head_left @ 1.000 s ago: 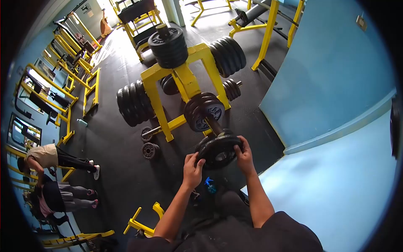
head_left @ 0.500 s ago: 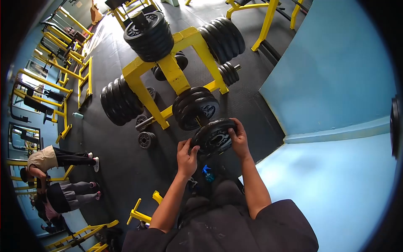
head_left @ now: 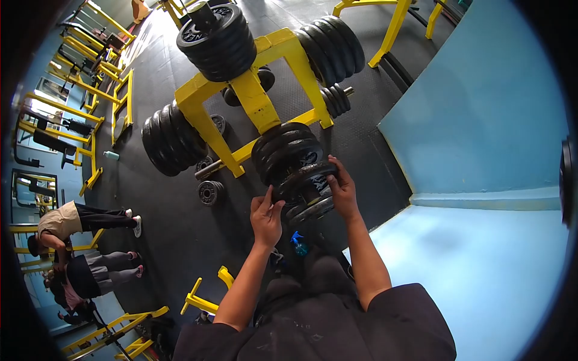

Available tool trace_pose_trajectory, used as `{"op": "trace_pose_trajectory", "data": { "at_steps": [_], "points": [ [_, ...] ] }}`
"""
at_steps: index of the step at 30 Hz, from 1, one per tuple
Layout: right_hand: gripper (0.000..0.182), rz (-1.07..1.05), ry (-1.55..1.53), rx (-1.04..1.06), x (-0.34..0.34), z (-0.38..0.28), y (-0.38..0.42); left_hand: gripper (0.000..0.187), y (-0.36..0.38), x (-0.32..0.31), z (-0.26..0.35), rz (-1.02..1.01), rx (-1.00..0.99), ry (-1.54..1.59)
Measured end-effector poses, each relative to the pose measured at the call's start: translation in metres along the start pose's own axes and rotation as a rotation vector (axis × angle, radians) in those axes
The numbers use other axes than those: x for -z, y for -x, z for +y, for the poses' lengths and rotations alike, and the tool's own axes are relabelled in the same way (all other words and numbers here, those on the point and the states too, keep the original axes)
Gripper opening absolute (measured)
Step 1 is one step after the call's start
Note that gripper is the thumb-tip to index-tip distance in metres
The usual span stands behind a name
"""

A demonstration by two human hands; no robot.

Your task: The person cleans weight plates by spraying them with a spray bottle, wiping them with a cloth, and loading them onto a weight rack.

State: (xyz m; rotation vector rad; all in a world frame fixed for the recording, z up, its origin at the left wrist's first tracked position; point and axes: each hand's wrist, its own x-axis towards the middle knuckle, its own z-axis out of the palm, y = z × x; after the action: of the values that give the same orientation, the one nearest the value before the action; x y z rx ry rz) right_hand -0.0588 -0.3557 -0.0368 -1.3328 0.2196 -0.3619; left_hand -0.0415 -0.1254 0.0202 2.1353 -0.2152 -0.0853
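Observation:
A black weight plate (head_left: 296, 182) is between my two hands, at the near post of the yellow weight rack (head_left: 256, 108). The post's end (head_left: 310, 194) shows through the plate's centre. My left hand (head_left: 267, 218) grips the left edge, fingers and thumb curled in. On the right edge, my right hand (head_left: 342, 191) has its fingers over the rim. Several stacked black plates (head_left: 283, 150) sit on the same post just behind. Another dark plate (head_left: 312, 210) shows below the held one, its support hidden.
A blue spray bottle (head_left: 298, 243) stands near my feet. Small dumbbell plates (head_left: 211, 192) lie on the floor to the left. A blue wall (head_left: 463, 132) runs along my right. Two people (head_left: 90, 246) are at the far left among yellow machines.
The held plate has moved away from me toward the stacked plates and tilted, so the post's end now shows. Both hands keep their grip, and the lower plate has come into view.

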Motion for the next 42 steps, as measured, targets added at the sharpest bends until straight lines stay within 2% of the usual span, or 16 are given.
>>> {"op": "trace_pose_trajectory", "data": {
  "at_steps": [3,5,7,11,20,25,30,32,33,34,35,36,38,39,40,42],
  "points": [
    [0.043,0.008,0.082,0.046,-0.007,0.003,-0.006,0.052,-0.002,-0.008,-0.005,0.130,-0.017,0.057],
    [0.043,0.022,0.120,0.066,-0.010,0.004,-0.013,0.063,-0.010,-0.012,-0.007,0.244,-0.103,0.079],
    [0.044,0.015,0.223,0.138,-0.013,0.004,-0.019,0.067,-0.014,-0.014,-0.010,0.258,-0.075,0.091],
    [0.044,0.004,0.239,0.154,-0.018,0.005,-0.030,0.079,-0.017,-0.013,-0.009,0.265,-0.006,0.118],
    [0.054,-0.010,0.239,0.189,-0.021,0.012,-0.039,0.079,-0.023,-0.013,-0.007,0.262,0.052,0.131],
    [0.059,-0.038,0.135,0.109,-0.021,0.015,-0.040,0.080,-0.023,-0.012,-0.003,0.258,0.121,0.176],
    [0.062,-0.041,0.211,0.105,-0.018,0.009,-0.039,0.080,-0.022,-0.014,-0.009,0.284,0.140,0.288],
    [0.064,-0.052,0.220,0.085,-0.023,-0.006,-0.033,0.065,-0.021,-0.008,-0.011,0.263,0.131,0.211],
    [0.066,0.003,0.380,0.201,-0.029,-0.026,-0.027,0.065,-0.020,-0.002,-0.016,0.284,0.135,0.209],
    [0.068,0.053,0.538,0.317,-0.037,-0.046,-0.020,0.054,-0.016,0.006,-0.021,0.227,0.056,0.162],
    [0.064,0.053,0.646,0.404,-0.045,-0.065,-0.012,0.044,-0.009,0.014,-0.027,0.176,-0.015,0.114],
    [0.060,0.043,0.748,0.496,-0.055,-0.082,-0.002,0.044,0.001,0.023,-0.035,0.216,0.009,0.110],
    [0.046,-0.024,0.828,0.693,-0.082,-0.098,0.024,0.031,0.026,0.045,-0.056,0.043,0.082,0.223],
    [0.038,-0.085,0.767,0.741,-0.101,-0.099,0.036,0.031,0.039,0.057,-0.069,0.104,0.112,0.220],
    [0.037,-0.208,0.700,0.735,-0.120,-0.099,0.045,0.030,0.055,0.068,-0.084,0.070,0.249,0.257],
    [0.037,-0.499,0.603,0.479,-0.155,-0.072,0.065,0.030,0.089,0.088,-0.119,0.064,0.442,0.305]
  ]
}}
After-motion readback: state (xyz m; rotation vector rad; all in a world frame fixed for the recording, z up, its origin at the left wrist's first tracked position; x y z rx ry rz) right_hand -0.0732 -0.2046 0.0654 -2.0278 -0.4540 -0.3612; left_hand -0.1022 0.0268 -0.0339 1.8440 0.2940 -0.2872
